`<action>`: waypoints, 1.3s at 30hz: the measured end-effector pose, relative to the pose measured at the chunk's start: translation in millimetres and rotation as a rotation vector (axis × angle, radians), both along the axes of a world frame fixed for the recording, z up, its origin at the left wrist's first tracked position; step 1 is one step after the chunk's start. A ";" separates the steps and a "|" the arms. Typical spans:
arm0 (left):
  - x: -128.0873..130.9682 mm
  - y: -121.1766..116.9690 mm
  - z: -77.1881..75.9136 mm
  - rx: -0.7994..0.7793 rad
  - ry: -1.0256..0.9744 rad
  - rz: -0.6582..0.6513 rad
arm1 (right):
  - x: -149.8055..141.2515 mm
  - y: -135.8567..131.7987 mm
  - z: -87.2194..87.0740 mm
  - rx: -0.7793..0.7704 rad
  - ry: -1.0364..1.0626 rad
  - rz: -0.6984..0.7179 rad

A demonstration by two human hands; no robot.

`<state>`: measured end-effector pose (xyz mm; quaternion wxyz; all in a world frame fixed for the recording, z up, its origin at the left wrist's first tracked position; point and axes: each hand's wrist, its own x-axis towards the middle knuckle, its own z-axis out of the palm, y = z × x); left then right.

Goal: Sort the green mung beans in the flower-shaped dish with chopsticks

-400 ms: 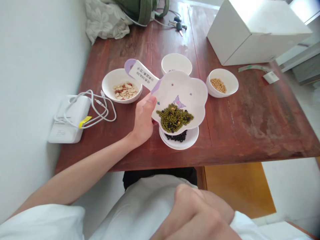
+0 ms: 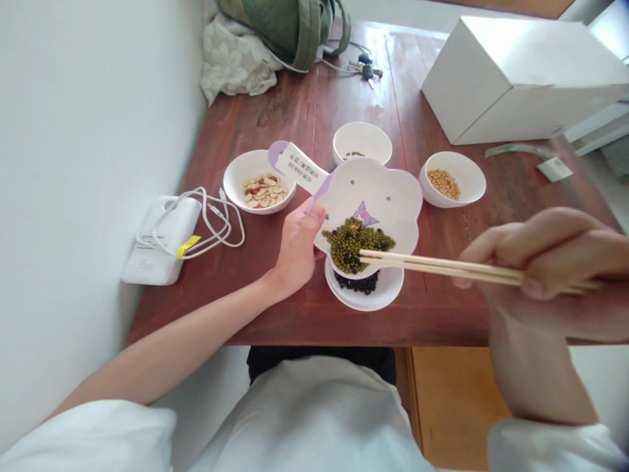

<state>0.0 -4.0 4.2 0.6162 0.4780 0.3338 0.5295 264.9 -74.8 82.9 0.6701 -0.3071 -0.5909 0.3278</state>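
Clamping our left fingers (image 2: 314,215) on a dish (image 2: 396,213) of beans (image 2: 350,241), we grip chopsticks (image 2: 442,265) between our right fingers (image 2: 555,246).

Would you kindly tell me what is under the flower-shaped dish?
Under the flower-shaped dish, a white bowl holding black beans shows partly; the bowl's far side is covered.

Left: a plain white wall (image 2: 98,98) is rising beside the tabletop (image 2: 275,321). The tabletop is showing reddish-brown wood, its seams running away toward the far edge, where light (image 2: 378,36) is glaring off the polish. Beyond that edge, a pale strip (image 2: 407,19) is showing. Lower right: a yellow-brown panel (image 2: 452,406) is sitting below tabletop level; pale floor (image 2: 599,380) is appearing beside it.
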 end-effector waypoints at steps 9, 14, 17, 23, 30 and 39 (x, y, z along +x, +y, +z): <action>-5.8 -2.5 -5.9 -0.059 -0.021 0.008 | -1.2 40.2 -24.8 -0.204 0.000 0.256; -5.4 -4.9 -8.5 -0.071 -0.027 -0.002 | 0.7 42.7 -38.9 -0.166 0.035 0.419; -5.1 -4.7 -7.6 -0.049 -0.022 -0.017 | -0.4 42.0 -42.1 -0.207 0.034 0.391; -5.1 -4.0 -4.0 -0.036 0.005 0.000 | 0.4 36.5 -41.4 -0.240 0.027 0.368; -4.3 -3.9 -1.8 -0.057 0.011 -0.003 | -0.1 35.8 -45.2 -0.264 0.025 0.341; -5.3 -2.8 -5.4 -0.042 -0.005 -0.012 | 1.0 39.0 -49.1 -0.225 0.023 0.382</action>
